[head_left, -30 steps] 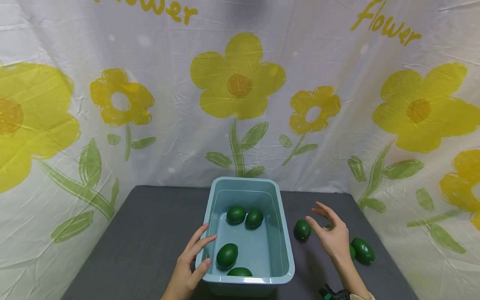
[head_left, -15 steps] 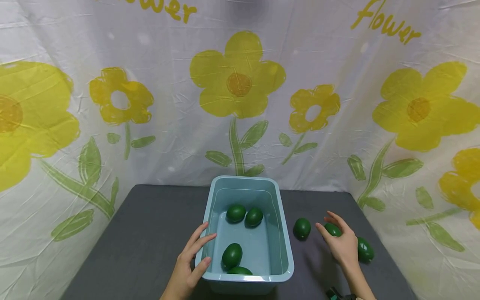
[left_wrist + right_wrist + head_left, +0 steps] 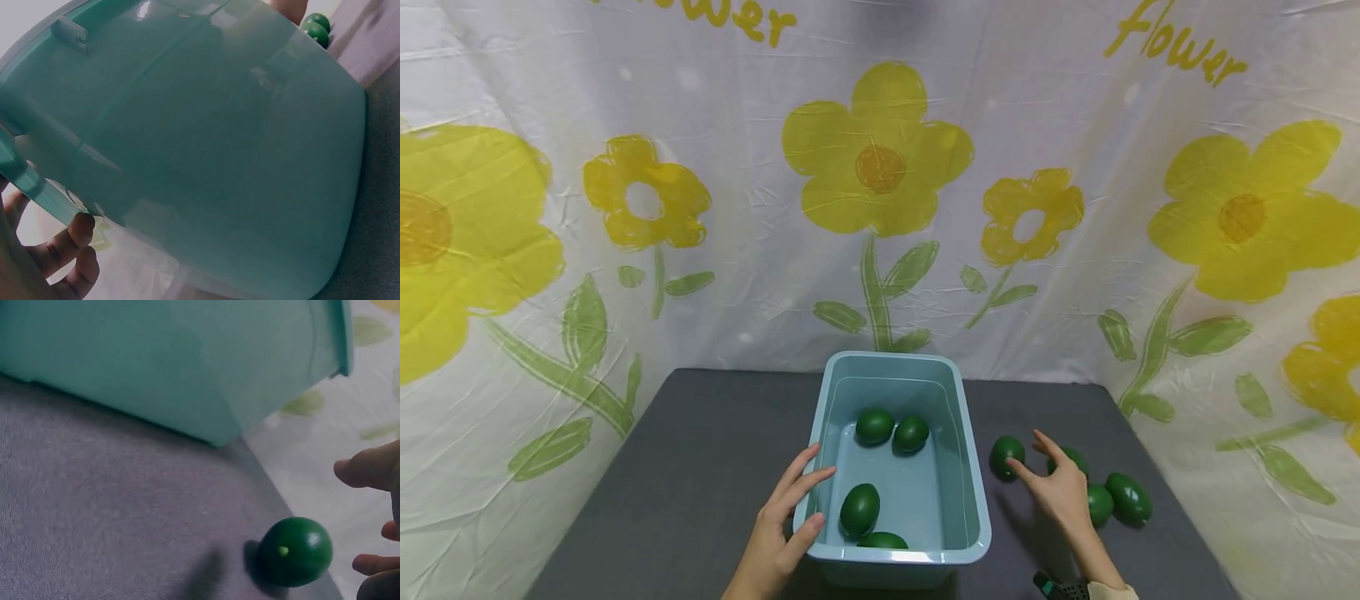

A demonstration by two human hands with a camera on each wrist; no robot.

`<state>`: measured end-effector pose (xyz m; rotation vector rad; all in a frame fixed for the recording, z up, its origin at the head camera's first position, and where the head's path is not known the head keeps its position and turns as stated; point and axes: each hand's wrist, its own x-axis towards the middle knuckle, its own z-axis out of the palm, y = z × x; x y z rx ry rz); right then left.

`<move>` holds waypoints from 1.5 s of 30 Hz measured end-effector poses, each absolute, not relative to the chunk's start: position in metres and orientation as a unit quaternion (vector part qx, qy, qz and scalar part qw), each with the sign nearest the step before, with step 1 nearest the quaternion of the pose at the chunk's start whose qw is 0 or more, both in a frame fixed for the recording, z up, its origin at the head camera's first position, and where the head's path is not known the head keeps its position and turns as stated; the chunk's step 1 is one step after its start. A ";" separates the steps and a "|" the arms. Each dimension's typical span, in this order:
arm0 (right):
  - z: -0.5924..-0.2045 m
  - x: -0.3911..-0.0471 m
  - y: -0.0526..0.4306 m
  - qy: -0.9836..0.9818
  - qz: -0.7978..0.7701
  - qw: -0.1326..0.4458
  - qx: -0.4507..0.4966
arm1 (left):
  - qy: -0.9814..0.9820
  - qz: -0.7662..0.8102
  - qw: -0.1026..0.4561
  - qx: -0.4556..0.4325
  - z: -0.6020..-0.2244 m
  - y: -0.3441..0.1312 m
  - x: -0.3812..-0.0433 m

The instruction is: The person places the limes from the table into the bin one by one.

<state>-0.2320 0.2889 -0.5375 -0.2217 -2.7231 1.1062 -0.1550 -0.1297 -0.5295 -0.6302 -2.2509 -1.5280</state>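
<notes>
A light blue plastic tub [image 3: 891,557] stands on the table with several glossy dark green oval fruits inside, including a near fruit [image 3: 860,509] and a far fruit [image 3: 874,426]. My left hand [image 3: 778,529] rests on the tub's left rim, its fingers fairly straight across the edge. To the right of the tub, my right hand [image 3: 1060,492] reaches with thumb and fingers spread and nothing between them. Its thumb overlaps the edge of the leftmost loose fruit [image 3: 1004,454]. In the right wrist view, that green fruit [image 3: 295,552] shows a small pale stem nub, apart from the fingers.
More green fruits lie right of the tub: one behind my right hand [image 3: 1075,458], one by the wrist [image 3: 1100,504] and an outer one [image 3: 1127,497]. A white cloth [image 3: 737,283] with yellow flowers hangs around the grey table [image 3: 700,467].
My right hand goes right over another loose fruit, then back left to the leftmost one. The near fruit inside the tub rocks slightly. My left hand stays on the rim.
</notes>
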 end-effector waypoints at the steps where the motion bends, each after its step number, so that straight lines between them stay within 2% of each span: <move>1: -0.539 -0.233 0.288 -0.922 0.368 0.096 -0.074 | -0.793 -0.539 0.174 -0.223 -0.529 -0.130 -0.155; 18: -0.566 -0.243 0.282 -0.945 0.310 0.088 -0.057 | -0.799 -0.538 0.168 -0.209 -0.530 -0.130 -0.155; 45: -0.584 -0.256 0.275 -0.941 0.287 0.163 -0.078 | -0.799 -0.531 0.180 -0.219 -0.528 -0.130 -0.155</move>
